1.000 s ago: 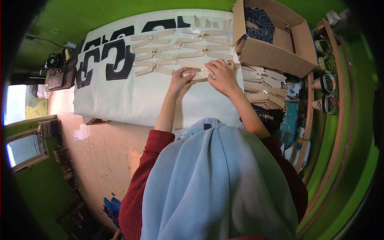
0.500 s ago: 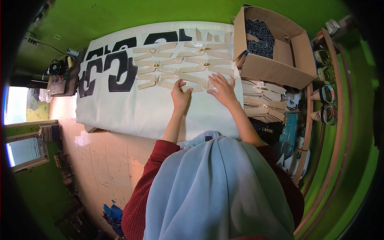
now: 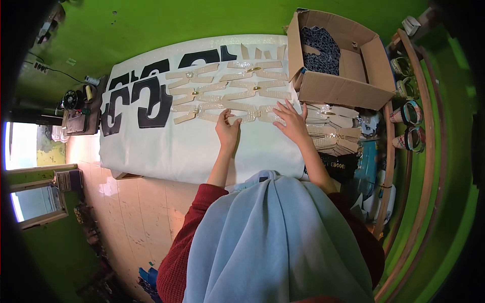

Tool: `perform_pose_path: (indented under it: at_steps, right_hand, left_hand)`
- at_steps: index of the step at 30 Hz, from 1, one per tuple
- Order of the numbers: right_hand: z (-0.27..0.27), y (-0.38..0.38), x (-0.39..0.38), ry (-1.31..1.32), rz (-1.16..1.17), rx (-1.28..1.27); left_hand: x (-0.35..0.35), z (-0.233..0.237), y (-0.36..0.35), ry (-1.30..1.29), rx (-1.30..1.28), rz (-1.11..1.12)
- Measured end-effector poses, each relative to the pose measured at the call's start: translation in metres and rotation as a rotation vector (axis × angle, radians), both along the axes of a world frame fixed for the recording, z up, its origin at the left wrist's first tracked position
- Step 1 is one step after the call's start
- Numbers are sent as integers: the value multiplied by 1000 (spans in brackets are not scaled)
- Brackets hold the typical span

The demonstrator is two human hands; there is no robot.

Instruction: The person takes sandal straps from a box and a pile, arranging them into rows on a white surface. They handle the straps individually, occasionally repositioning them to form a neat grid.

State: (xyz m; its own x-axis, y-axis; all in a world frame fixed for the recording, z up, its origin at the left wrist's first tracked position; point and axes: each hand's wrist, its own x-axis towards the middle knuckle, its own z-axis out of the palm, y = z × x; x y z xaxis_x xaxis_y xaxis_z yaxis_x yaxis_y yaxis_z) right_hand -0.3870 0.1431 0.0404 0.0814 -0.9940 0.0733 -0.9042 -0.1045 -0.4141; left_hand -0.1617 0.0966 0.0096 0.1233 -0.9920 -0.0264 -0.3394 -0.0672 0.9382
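left hand curled, right hand spread, seemingly palm-down

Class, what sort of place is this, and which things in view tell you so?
Probably a small footwear workshop. Beige strap pieces with metallic ornaments and black cut-outs lie in rows on the covered table, and finished-looking sandals stand at the right.

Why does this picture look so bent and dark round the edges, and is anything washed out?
Head view: probably a wide lens, bowing the white-covered table and long brown wooden rail, and leaving black corners; daylight whites out the opening at far left and glares off the pale tiled floor.
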Motion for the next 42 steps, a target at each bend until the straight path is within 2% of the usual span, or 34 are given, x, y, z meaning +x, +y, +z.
perform_pose_path:
  at_steps: [8, 11, 13, 14, 16, 18, 20, 22, 23, 26, 27, 33, 38, 42]
  right_hand:
    - [-11, -6, 3, -16, -49, -21]
    - [-16, -4, 3, -31, -45, -43]
    - [-16, -4, 4, -13, -49, -58]
    - [-15, -3, 5, -15, -48, -59]
    - [-12, -2, 7, -20, -70, -76]
    - [-12, -7, 9, -52, -89, -87]
    - [-15, -12, 13, -79, -114, -95]
    - [-10, -24, 23, -12, -102, -292]
    - [-8, -30, 28, 2, -72, -247]
    - [-19, -53, 43, -122, -55, -306]
    - [-25, -59, 43, -68, -34, -222]
    - [-41, -67, 45, 155, -142, -103]
    - [-38, -70, 44, 166, -132, -60]
    - [-39, -67, 45, 140, -136, -85]
  left_hand:
    - [0, -13, -11, -20, -29, -38]
    - [3, -19, -14, 35, -115, -79]
    - [-2, 1, -11, -135, -6, -111]
    - [-4, 11, -8, -138, -7, -110]
    - [-9, 25, 1, -582, -175, -64]
    - [-11, 26, 1, -535, -132, -71]
    - [-15, 17, -4, -485, -391, -248]
    - [-26, 12, -10, -514, -414, -294]
    - [-30, 10, -13, -551, -431, -338]
    - [-43, 11, -27, -601, -304, -334]
    - [-46, 9, -33, -599, -296, -338]
    - [-47, -16, -51, -813, -245, -373]
    - [-50, -12, -56, -924, -150, -422]
    - [-43, -18, -58, -883, -145, -476]
